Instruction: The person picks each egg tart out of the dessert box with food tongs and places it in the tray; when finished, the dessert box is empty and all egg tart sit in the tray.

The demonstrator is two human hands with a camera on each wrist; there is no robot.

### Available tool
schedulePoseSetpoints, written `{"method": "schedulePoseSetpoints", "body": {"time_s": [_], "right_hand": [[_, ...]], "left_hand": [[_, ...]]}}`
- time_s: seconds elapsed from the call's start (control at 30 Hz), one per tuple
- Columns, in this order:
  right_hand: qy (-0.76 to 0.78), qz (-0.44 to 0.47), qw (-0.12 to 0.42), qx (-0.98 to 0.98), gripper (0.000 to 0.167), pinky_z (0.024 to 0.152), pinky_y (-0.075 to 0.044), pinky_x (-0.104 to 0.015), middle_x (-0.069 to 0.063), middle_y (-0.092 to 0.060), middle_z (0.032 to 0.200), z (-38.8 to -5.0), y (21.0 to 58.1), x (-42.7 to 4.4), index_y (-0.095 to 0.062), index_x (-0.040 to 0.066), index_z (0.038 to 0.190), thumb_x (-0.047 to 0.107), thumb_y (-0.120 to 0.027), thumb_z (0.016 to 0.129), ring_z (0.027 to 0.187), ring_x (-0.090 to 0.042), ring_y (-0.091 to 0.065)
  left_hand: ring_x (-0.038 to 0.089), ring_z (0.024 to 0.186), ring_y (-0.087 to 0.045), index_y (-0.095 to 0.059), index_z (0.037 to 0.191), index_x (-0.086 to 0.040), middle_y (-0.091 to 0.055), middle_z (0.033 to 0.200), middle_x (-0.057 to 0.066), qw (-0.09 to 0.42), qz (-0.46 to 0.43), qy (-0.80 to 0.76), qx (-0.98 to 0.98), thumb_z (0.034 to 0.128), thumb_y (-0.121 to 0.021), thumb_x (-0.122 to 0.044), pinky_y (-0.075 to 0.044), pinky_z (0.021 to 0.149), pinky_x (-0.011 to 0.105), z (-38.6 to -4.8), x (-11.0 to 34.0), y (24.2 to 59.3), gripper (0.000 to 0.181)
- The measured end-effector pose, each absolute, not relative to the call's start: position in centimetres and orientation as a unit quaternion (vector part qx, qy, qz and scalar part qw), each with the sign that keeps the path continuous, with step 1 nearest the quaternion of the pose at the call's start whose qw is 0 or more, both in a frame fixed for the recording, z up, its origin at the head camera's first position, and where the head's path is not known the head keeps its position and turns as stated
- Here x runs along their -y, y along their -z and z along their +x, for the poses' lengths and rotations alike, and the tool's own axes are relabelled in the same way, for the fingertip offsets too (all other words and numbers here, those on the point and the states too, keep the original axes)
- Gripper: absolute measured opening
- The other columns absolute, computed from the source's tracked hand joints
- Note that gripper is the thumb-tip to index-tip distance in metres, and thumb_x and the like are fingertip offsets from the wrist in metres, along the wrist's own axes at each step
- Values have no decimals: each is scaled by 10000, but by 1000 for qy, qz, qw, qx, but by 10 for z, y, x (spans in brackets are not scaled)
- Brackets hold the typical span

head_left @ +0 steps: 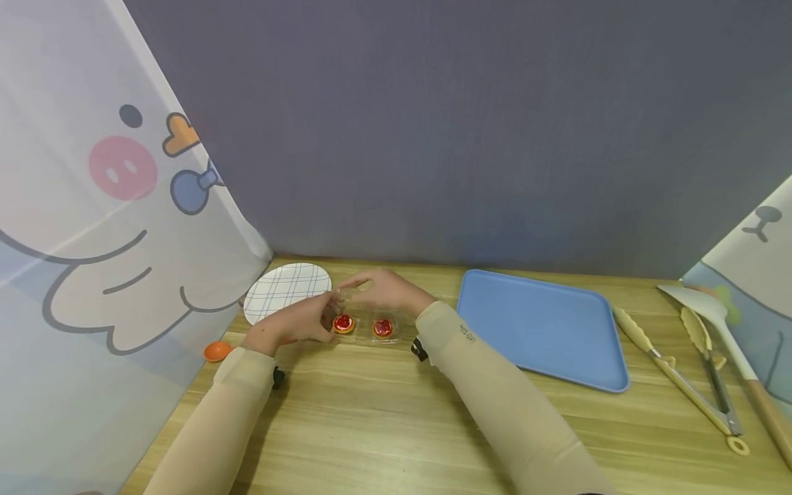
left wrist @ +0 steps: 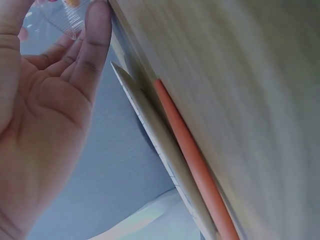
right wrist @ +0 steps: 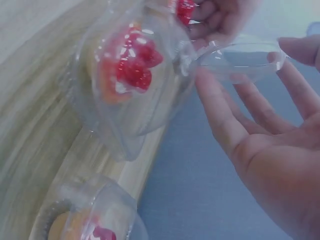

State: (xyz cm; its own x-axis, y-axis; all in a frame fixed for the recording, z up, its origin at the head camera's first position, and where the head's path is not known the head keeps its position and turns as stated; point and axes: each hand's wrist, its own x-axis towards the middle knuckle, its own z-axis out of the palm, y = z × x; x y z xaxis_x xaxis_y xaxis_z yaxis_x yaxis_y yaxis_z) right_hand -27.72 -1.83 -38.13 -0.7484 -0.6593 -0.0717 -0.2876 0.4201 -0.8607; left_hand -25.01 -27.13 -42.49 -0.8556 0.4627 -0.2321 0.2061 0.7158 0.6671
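Note:
My left hand [head_left: 300,320] [left wrist: 55,100] grips the edge of a clear plastic container [left wrist: 70,17] holding a red-topped tart [head_left: 343,324] [right wrist: 185,10]. Between the thumb and fingers of my right hand [head_left: 386,289] [right wrist: 272,130] is the raised, round clear lid [right wrist: 242,62]. A second tart [head_left: 383,328] [right wrist: 132,65] sits in clear packaging on the table, below my right hand in the head view. Another packaged tart [right wrist: 95,230] shows at the bottom of the right wrist view.
A checked white plate [head_left: 278,292] [left wrist: 155,145] lies behind my left hand, with an orange spoon [head_left: 217,351] [left wrist: 195,165] nearby. Right of my right hand are a blue tray [head_left: 541,330], two tongs [head_left: 674,375] [head_left: 711,364] and a white turner [head_left: 733,344]. A grey wall [head_left: 433,137] stands behind.

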Motion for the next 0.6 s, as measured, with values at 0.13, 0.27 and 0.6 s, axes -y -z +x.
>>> {"method": "schedulePoseSetpoints", "body": {"time_s": [0.13,0.27,0.6], "right_hand": [[520,-263,218,-782,453,1021,-621,-551,-57,-648,1511,-274,375,8,-669,228,1469,229,-640,1017,1199,-355,-731],[570,-243,207,-757,437,1020,-627,-533,-130,-632,1493,-264,368,-4,-646,214,1486,230,-661,1050,1218,-380,-737],[624,-223,218,-717,529,1084,-572,-608,-212,-564,1516,-238,370,-31,-488,147,1607,216,-595,1094,1156,-415,-747]], "left_hand": [[200,1008,-633,-486,1475,1,-670,1304,130,196,187,-325,-906,812,-927,-209,-557,892,345,-251,270,426,824],[202,998,-634,-490,1463,2,-666,1298,134,198,184,-324,-906,798,-945,-221,-565,872,343,-251,269,426,836],[186,948,-637,-483,1469,-16,-654,1282,122,194,181,-309,-913,757,-987,-263,-562,850,345,-250,268,425,907]]}}
